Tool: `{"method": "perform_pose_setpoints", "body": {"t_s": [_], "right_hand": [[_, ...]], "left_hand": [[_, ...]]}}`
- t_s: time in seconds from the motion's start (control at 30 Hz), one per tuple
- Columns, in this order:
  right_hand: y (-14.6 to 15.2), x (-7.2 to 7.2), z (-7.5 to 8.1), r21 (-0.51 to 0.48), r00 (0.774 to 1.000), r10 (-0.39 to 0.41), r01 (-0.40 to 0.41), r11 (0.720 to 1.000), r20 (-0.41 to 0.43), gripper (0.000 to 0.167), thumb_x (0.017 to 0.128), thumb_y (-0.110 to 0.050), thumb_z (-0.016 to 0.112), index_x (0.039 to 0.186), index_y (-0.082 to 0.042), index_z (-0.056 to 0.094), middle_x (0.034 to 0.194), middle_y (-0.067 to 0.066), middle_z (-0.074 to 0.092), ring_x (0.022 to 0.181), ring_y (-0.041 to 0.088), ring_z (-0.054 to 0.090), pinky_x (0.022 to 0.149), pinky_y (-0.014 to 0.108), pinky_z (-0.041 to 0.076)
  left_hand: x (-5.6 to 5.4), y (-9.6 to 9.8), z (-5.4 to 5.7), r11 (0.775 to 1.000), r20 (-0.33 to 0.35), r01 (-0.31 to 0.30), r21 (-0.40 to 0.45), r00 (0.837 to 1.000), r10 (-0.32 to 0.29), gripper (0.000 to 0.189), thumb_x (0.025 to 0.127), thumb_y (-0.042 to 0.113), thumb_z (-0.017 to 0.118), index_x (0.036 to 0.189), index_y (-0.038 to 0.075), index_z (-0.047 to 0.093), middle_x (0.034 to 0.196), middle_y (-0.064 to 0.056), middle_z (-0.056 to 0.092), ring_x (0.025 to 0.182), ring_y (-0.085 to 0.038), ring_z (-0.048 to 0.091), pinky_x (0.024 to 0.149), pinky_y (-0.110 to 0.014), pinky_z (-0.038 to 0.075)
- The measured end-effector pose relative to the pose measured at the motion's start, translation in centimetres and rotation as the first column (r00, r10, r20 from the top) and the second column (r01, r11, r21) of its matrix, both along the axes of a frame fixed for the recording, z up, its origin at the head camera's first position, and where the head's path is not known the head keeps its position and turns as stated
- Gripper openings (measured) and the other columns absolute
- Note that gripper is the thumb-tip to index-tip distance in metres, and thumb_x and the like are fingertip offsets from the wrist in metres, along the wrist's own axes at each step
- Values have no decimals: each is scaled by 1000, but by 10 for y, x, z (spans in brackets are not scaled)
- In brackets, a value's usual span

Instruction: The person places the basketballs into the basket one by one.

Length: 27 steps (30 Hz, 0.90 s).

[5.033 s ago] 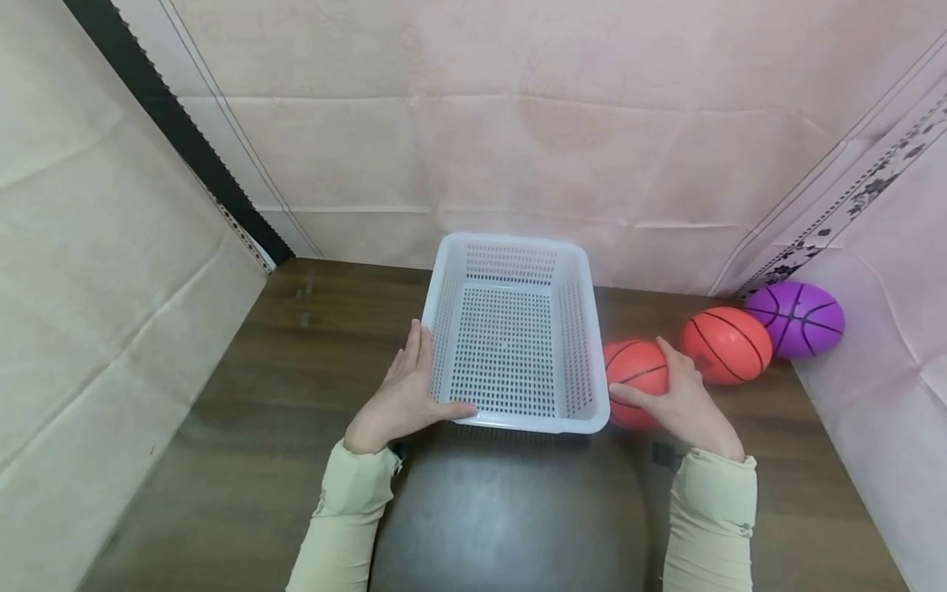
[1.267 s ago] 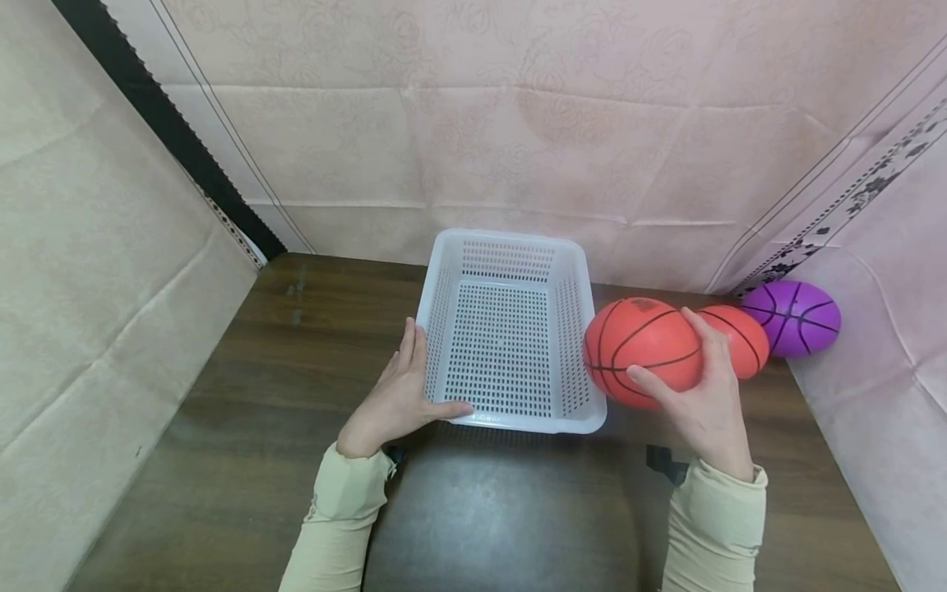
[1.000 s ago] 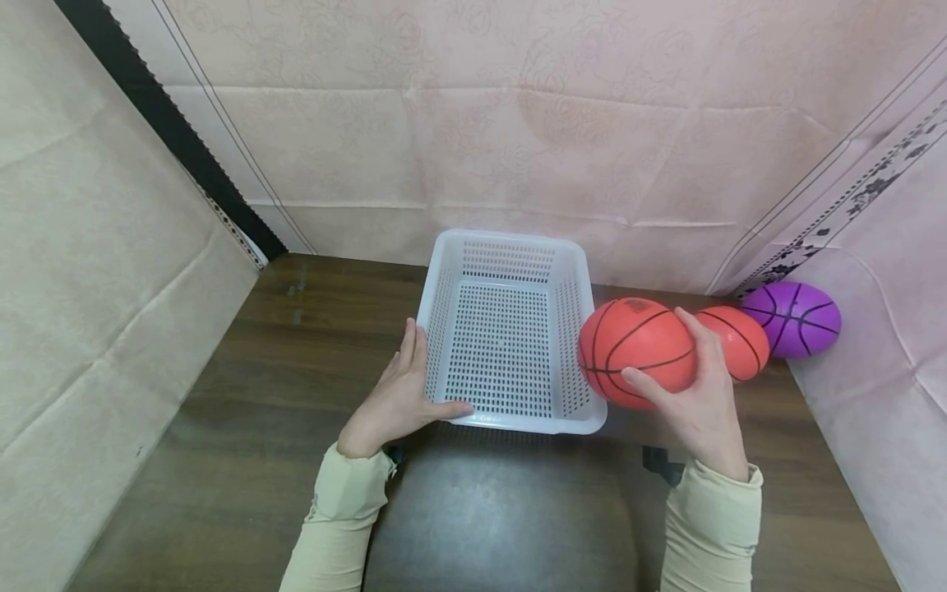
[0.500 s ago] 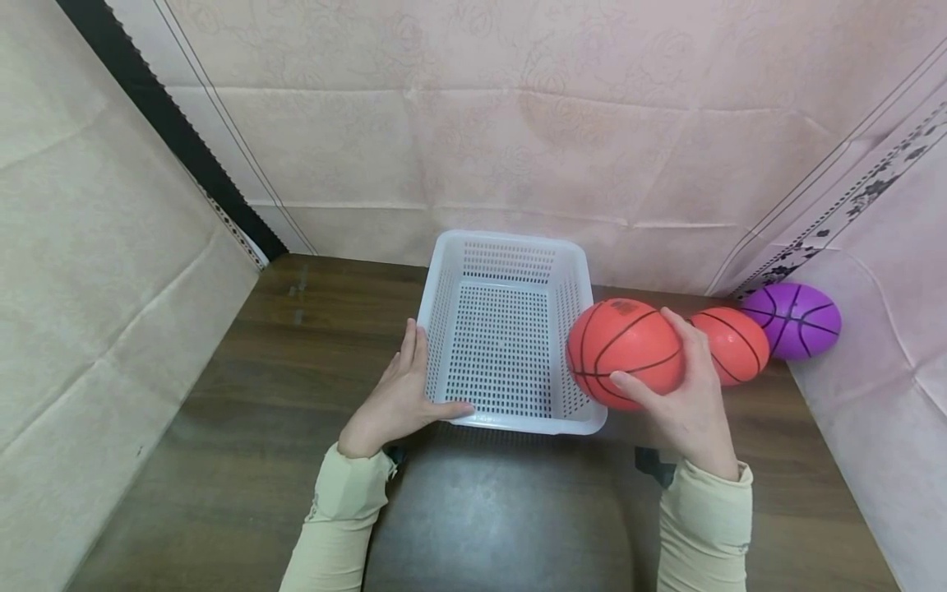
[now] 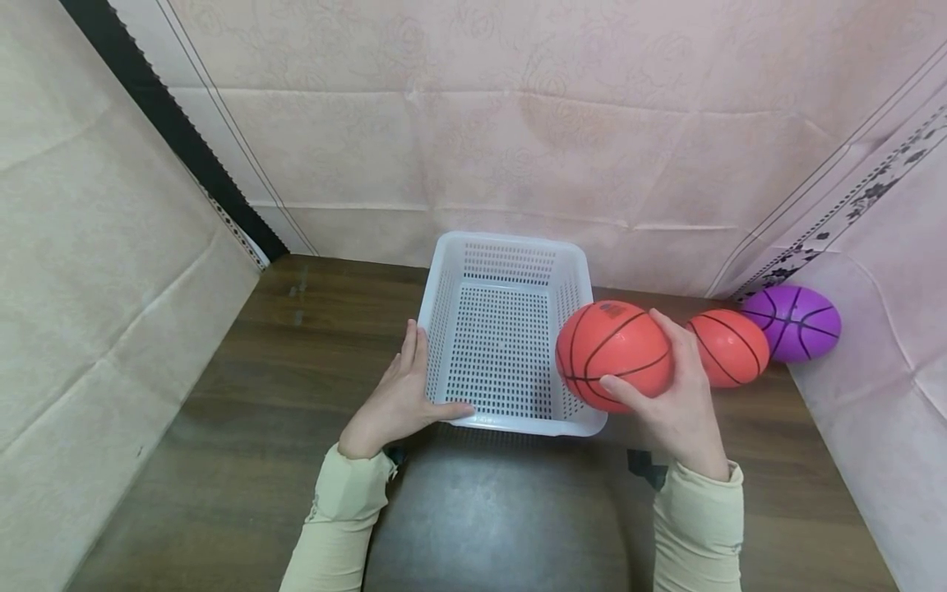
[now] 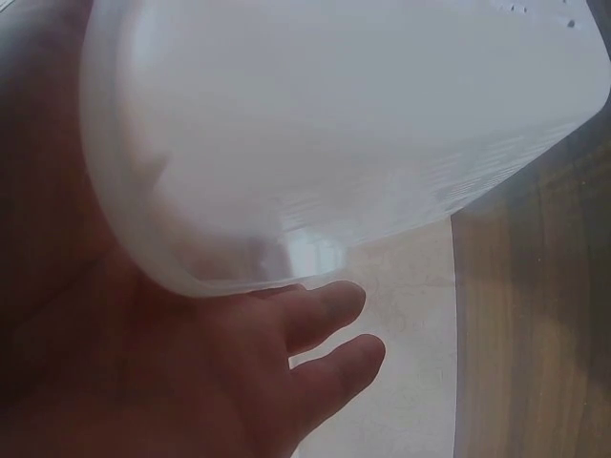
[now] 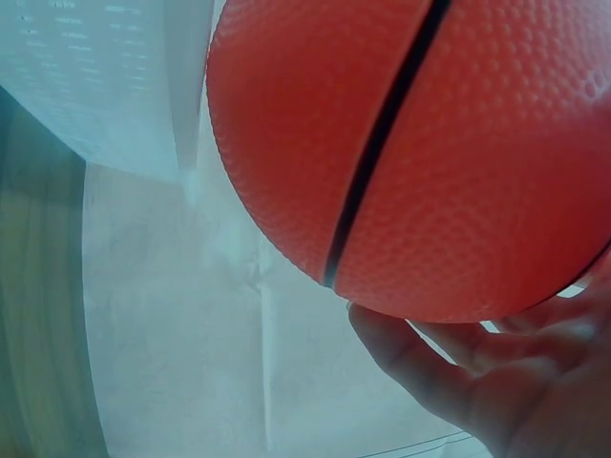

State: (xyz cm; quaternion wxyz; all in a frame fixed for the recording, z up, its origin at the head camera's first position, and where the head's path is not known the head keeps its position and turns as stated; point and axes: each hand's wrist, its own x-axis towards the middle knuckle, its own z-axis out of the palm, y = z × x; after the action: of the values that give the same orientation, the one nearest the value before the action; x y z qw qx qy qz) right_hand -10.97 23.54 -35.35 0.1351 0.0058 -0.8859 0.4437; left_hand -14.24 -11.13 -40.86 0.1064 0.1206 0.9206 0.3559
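Note:
A white perforated plastic basket [image 5: 510, 426] stands on the wooden table. My left hand [image 5: 395, 395] grips its near left corner, thumb over the front rim and fingers along the outside of the left wall. In the left wrist view, the basket [image 6: 315, 114] rests against that hand [image 6: 191, 372]. My right hand [image 5: 676, 403] holds a red toy basketball [image 5: 614, 353] from its right side, fingers spread around it. The ball overlaps the basket's right rim in the head view. The right wrist view shows the ball [image 7: 410, 162] raised, with the fingers [image 7: 410, 363] beneath it.
Another red ball [image 5: 728, 349] sits on the table [image 5: 222, 460] to the right, beside a purple ball [image 5: 795, 323] in the back right corner. Pale cloth walls [image 5: 518, 148] enclose the table at the back and sides.
Five seconds ago the held ball was low beside the basket; my right hand has lifted it and moved it left over the right rim. The left hand has stayed at the corner.

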Motion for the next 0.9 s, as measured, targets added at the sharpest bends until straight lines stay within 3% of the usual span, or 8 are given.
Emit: {"method": "perform_pose_setpoints", "body": {"t_s": [0.9], "right_hand": [[-14, -6, -7, -63, 995, 97, -97, 993, -5, 91, 73, -26, 87, 147, -34, 35, 139, -1, 41, 121, 24, 45, 84, 54, 51]], "left_hand": [[1, 1, 1, 1000, 3, -9, -8, 1000, 9, 138, 67, 72, 73, 153, 4, -11, 158, -4, -27, 147, -33, 0, 112, -59, 17]]}}
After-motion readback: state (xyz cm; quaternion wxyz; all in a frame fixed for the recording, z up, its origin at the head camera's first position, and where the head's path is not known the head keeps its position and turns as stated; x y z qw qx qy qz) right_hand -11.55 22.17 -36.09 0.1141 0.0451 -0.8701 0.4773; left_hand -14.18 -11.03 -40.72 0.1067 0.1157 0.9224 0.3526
